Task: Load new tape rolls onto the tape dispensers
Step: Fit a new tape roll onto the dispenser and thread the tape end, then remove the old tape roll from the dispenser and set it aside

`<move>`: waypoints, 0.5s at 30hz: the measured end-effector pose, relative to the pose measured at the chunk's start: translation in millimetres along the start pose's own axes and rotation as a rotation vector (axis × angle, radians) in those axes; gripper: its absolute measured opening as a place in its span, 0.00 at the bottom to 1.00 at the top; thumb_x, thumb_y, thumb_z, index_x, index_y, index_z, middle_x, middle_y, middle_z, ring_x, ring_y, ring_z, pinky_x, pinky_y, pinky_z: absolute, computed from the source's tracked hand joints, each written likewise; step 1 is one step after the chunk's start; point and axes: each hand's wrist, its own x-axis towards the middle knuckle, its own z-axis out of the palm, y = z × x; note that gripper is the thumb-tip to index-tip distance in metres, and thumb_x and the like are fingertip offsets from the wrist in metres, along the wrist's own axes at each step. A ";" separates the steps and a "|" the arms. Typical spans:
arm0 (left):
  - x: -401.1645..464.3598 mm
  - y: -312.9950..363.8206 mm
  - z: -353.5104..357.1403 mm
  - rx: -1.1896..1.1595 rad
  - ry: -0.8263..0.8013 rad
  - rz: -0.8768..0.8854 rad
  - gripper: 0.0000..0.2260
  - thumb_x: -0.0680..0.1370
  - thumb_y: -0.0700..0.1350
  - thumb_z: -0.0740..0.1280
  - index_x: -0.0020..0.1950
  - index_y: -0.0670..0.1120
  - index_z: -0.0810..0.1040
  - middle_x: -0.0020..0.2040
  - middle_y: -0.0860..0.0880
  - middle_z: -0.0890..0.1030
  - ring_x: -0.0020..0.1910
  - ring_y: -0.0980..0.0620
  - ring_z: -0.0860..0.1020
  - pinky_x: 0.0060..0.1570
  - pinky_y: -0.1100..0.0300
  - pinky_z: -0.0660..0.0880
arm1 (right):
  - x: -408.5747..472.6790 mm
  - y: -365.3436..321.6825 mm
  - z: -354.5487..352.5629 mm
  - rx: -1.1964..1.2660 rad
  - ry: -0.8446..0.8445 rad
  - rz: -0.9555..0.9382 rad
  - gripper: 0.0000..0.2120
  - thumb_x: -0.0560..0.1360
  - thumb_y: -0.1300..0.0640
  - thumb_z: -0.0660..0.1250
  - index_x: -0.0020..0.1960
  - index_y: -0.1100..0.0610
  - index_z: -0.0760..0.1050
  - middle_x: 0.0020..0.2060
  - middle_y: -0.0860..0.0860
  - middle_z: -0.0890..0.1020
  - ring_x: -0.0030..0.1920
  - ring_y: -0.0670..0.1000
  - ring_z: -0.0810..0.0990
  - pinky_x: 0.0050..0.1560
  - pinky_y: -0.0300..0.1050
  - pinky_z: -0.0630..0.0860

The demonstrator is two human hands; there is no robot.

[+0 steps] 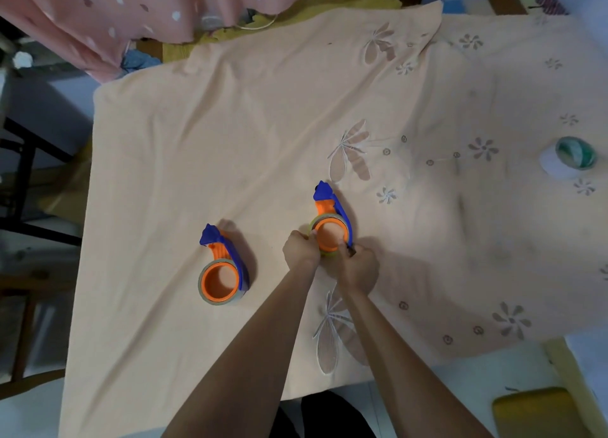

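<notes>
A peach-coloured cloth with stitched flower and leaf patterns (230,135) covers the work surface. Toward its left lies an orange-and-blue plastic tape dispenser (221,266), flat on the cloth, with a brown tape roll (204,297) already seated around its orange hub; nobody touches it. No lettering can be read on it.

Just right of that, near the middle, a second orange-and-blue dispenser (330,222) lies flat with its blue nose pointing away from the person. A yellowish-green tape roll (315,222) sits around its orange hub. The left hand (301,250) grips the near left edge of this roll, fingers closed on it. The right hand (357,268) is clamped on the near right side, at the blue frame and the roll's edge; exactly which part the fingers pinch is hidden. The two hands nearly touch.

Well apart, at the far right edge, a green-and-white patterned tape roll (575,153) rests on something white (554,167). Any print there is too blurred to read.
</notes>
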 end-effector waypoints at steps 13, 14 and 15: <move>-0.6 -1.9 -11.0 -0.050 -0.088 -0.013 0.17 0.76 0.55 0.66 0.48 0.41 0.76 0.52 0.40 0.82 0.52 0.38 0.81 0.54 0.50 0.79 | -5.9 -2.2 -20.3 -0.006 -0.080 0.020 0.19 0.77 0.48 0.65 0.41 0.63 0.81 0.40 0.60 0.83 0.44 0.61 0.81 0.38 0.47 0.70; 0.6 -4.0 -13.0 -0.073 -0.093 -0.006 0.15 0.75 0.55 0.66 0.43 0.43 0.74 0.50 0.40 0.82 0.49 0.38 0.82 0.52 0.49 0.80 | -8.3 -3.0 -22.4 -0.007 -0.092 0.032 0.19 0.77 0.47 0.65 0.41 0.63 0.80 0.40 0.60 0.83 0.44 0.61 0.81 0.37 0.46 0.68; -2.7 -3.9 -17.1 -0.106 -0.101 -0.004 0.14 0.75 0.54 0.66 0.39 0.45 0.71 0.46 0.42 0.82 0.46 0.38 0.83 0.51 0.47 0.80 | -10.0 -3.1 -23.4 -0.007 -0.108 0.044 0.19 0.77 0.47 0.64 0.41 0.63 0.80 0.40 0.60 0.83 0.44 0.61 0.81 0.37 0.45 0.67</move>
